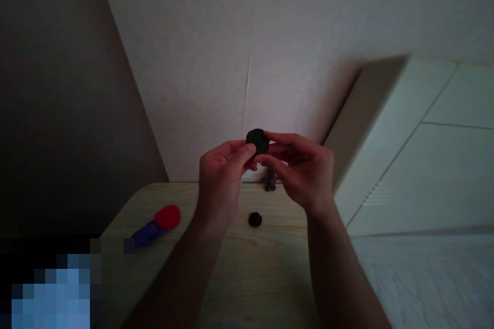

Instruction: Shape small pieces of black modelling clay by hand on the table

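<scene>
A flat, roundish black disc [256, 141], which looks like modelling clay, is held up in front of the wall between both hands. My left hand [224, 169] grips it from the left, the thumb lying across its lower face. From the other side, my right hand [304, 164] pinches its edge, forefinger at the top right and thumb below. Under the hands, a small black lump [255, 219] sits on the wooden tabletop [239, 277]. Behind my right hand a small dark figure [271, 181] stands near the wall, partly covered.
To the left on the tabletop lie a flat red disc [168, 217] and a purple lump [147, 234] touching it. A pale wall [200, 61] rises behind the table. A light-coloured cabinet [432, 164] stands at the right. The lower left corner is pixelated.
</scene>
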### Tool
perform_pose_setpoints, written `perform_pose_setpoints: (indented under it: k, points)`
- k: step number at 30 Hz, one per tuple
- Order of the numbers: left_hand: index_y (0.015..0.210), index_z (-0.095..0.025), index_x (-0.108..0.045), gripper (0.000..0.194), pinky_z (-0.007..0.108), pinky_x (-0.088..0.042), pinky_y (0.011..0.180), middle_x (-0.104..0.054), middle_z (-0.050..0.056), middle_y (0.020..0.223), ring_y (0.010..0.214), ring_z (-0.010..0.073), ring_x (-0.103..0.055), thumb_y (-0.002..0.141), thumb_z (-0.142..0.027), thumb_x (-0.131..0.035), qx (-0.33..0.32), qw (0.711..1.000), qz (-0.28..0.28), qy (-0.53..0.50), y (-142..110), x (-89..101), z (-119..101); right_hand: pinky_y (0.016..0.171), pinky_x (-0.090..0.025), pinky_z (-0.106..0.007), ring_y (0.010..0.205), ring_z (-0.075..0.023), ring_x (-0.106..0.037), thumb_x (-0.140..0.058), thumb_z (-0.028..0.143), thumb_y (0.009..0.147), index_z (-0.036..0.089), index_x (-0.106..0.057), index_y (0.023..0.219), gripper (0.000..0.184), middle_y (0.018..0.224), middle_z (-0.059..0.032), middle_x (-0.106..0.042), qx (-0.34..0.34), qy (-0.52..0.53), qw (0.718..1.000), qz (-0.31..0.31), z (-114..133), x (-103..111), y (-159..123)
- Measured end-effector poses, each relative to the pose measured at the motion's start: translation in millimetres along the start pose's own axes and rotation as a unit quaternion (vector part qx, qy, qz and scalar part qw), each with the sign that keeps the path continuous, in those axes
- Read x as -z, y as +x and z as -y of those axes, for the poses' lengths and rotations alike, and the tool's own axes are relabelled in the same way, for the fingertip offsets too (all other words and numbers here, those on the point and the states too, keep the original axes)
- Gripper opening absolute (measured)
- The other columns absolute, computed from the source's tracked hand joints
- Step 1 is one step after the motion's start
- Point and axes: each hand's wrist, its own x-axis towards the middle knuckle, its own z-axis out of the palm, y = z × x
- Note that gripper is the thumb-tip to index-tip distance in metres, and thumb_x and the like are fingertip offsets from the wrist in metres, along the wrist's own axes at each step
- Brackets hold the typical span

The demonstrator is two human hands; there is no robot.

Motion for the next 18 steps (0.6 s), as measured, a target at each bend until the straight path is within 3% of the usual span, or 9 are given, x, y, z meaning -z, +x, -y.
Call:
perform_pose_setpoints:
  k: [4,9,18]
  points:
    - [0.078,-0.013,-0.074,0.011,0.022,-0.046,0.060,-0.067,0.001,0.065,0.058,0.0089,-0.056,0.072,-0.021,-0.078,0.003,1.000,0.001,0.005,0.0,0.4,-1.3,0.075,-0.068,-0.028,0.077,-0.0154,-0.079,-0.086,0.016,0.076,0.026,-0.079,0.110,0.036,0.090,0.0002,-0.082,0.019,-0.007,1.000,0.002,1.5,-0.3,-0.1]
    - [0.075,-0.014,-0.074,0.009,0.022,-0.045,0.059,-0.066,0.001,0.063,0.057,0.0093,-0.056,0.071,-0.021,-0.078,0.004,1.000,-0.002,0.002,1.0,0.4,-1.4,0.070,-0.068,-0.028,0.073,-0.0160,-0.079,-0.084,0.019,0.079,0.026,-0.083,0.098,0.020,0.086,0.0000,-0.083,0.025,-0.028,0.999,0.010,1.1,-0.4,-1.3]
    - [0.071,-0.012,-0.073,0.009,0.023,-0.047,0.060,-0.066,0.003,0.066,0.062,0.0102,-0.058,0.073,-0.020,-0.077,0.016,1.000,0.002,-0.022,0.0,0.4,-2.1,0.064,-0.067,-0.025,0.074,-0.0158,-0.079,-0.076,0.020,0.086,0.023,-0.081,0.107,0.021,0.091,-0.0018,-0.083,0.038,-0.077,0.996,0.035,1.0,3.1,-3.4]
